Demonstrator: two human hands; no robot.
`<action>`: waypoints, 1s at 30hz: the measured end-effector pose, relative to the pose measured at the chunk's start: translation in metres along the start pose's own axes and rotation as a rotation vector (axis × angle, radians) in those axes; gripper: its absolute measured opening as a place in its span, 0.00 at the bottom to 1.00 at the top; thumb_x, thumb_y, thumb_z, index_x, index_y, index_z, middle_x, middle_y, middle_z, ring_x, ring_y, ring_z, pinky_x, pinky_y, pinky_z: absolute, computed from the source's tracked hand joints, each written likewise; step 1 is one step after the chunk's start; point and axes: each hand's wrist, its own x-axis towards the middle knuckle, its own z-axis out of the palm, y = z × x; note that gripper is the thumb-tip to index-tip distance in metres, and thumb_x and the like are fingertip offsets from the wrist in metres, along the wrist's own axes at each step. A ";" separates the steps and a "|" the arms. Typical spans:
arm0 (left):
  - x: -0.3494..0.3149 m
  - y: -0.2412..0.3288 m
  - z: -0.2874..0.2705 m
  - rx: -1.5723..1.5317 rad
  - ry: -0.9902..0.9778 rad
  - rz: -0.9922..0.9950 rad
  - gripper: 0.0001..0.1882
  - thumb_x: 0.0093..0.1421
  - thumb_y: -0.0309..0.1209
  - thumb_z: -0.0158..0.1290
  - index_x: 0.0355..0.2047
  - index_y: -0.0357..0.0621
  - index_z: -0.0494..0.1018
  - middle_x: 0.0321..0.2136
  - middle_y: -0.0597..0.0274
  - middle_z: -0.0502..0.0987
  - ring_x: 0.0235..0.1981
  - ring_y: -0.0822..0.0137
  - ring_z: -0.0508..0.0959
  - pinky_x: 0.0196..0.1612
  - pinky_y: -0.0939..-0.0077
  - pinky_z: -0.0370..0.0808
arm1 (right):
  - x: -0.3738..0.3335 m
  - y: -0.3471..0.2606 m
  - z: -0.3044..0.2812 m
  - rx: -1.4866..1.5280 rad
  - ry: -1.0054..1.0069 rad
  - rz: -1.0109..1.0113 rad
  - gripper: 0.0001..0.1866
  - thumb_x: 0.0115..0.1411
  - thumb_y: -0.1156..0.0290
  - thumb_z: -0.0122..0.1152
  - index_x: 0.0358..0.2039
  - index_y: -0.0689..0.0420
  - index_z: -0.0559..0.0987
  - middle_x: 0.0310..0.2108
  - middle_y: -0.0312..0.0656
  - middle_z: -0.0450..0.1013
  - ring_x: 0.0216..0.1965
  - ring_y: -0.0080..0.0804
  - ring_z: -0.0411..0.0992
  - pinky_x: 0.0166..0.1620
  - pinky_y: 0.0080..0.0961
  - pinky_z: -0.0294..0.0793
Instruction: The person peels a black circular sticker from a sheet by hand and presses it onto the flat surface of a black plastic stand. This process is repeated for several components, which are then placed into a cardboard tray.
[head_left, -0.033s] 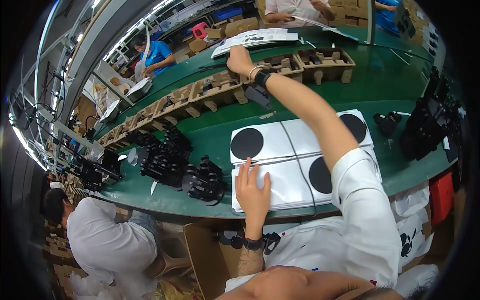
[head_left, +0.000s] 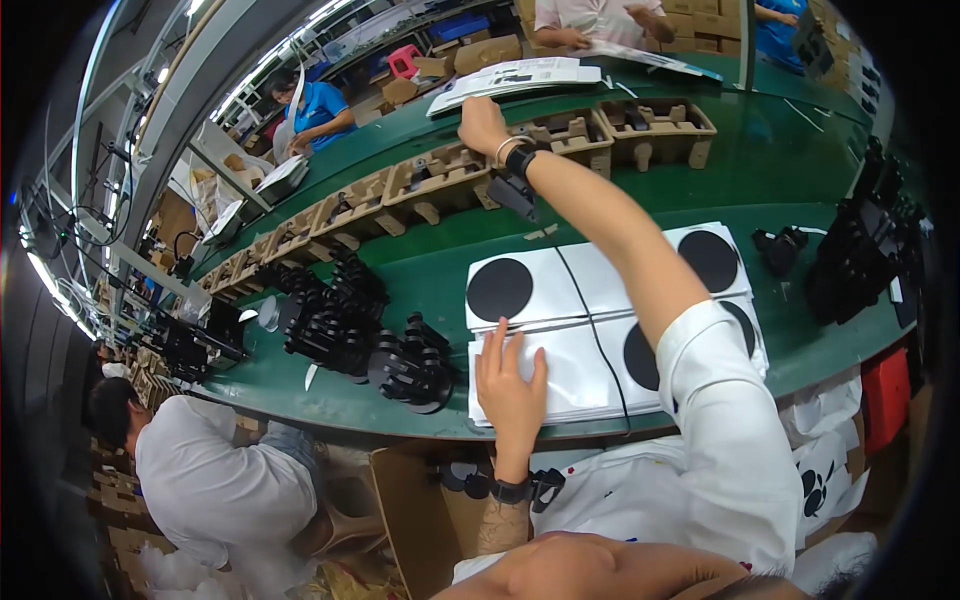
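My left hand (head_left: 512,388) lies palm down, fingers spread, on the nearer of two stacks of flat white bags (head_left: 575,375) printed with large black discs. My right hand (head_left: 484,127) reaches far across the bench. Its fingers curl down at the row of brown moulded pulp trays (head_left: 425,182); the fingertips are hidden, so what they hold cannot be made out. Dark parts lie in several trays. Below my right wrist hangs a small black device (head_left: 513,196), and a black cord (head_left: 590,325) runs over the bags toward me.
Clusters of black jointed parts (head_left: 410,365) stand left of the bags; more black parts (head_left: 862,245) stand at far right. White printed sheets (head_left: 515,78) lie beyond the trays. Co-workers sit at left and across the bench. An opened carton (head_left: 415,515) is below the near edge.
The scene has shifted very slightly to the right in the picture. Both my hands keep their places and poses. Across the bench, a co-worker's hands and sheet have moved a little.
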 end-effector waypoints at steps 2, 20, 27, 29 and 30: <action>-0.001 0.001 0.002 -0.006 -0.021 -0.006 0.13 0.51 0.30 0.58 0.36 0.35 0.76 0.52 0.53 0.72 0.52 0.49 0.71 0.54 0.60 0.66 | -0.007 0.006 0.022 -0.114 -0.062 0.115 0.09 0.48 0.72 0.60 0.28 0.66 0.80 0.28 0.59 0.74 0.32 0.58 0.74 0.43 0.44 0.74; 0.081 -0.051 -0.011 -0.108 -0.298 -0.050 0.53 0.41 0.35 0.69 0.62 0.36 0.49 0.58 0.43 0.60 0.59 0.49 0.61 0.59 0.61 0.61 | -0.099 -0.020 -0.023 -0.148 -0.500 -0.389 0.14 0.49 0.70 0.58 0.35 0.63 0.79 0.44 0.55 0.67 0.50 0.55 0.62 0.51 0.44 0.67; 0.093 -0.069 0.003 -0.358 -0.365 -0.242 0.64 0.31 0.38 0.73 0.62 0.34 0.44 0.54 0.45 0.66 0.55 0.52 0.68 0.57 0.64 0.66 | -0.176 -0.058 -0.058 0.057 -0.802 -0.489 0.14 0.43 0.82 0.56 0.34 0.63 0.77 0.37 0.47 0.69 0.42 0.45 0.67 0.46 0.35 0.72; 0.094 -0.070 0.005 -0.326 -0.350 -0.250 0.66 0.27 0.39 0.74 0.62 0.33 0.44 0.52 0.46 0.68 0.52 0.52 0.71 0.56 0.65 0.68 | -0.179 -0.056 -0.055 0.046 -0.774 -0.512 0.15 0.42 0.82 0.57 0.34 0.64 0.77 0.37 0.47 0.69 0.42 0.45 0.67 0.45 0.35 0.72; 0.096 -0.070 0.005 -0.316 -0.341 -0.255 0.66 0.27 0.39 0.74 0.62 0.33 0.44 0.52 0.46 0.68 0.52 0.52 0.71 0.56 0.65 0.68 | -0.179 -0.056 -0.054 0.037 -0.757 -0.512 0.16 0.41 0.82 0.58 0.34 0.64 0.76 0.37 0.47 0.69 0.42 0.45 0.67 0.45 0.35 0.72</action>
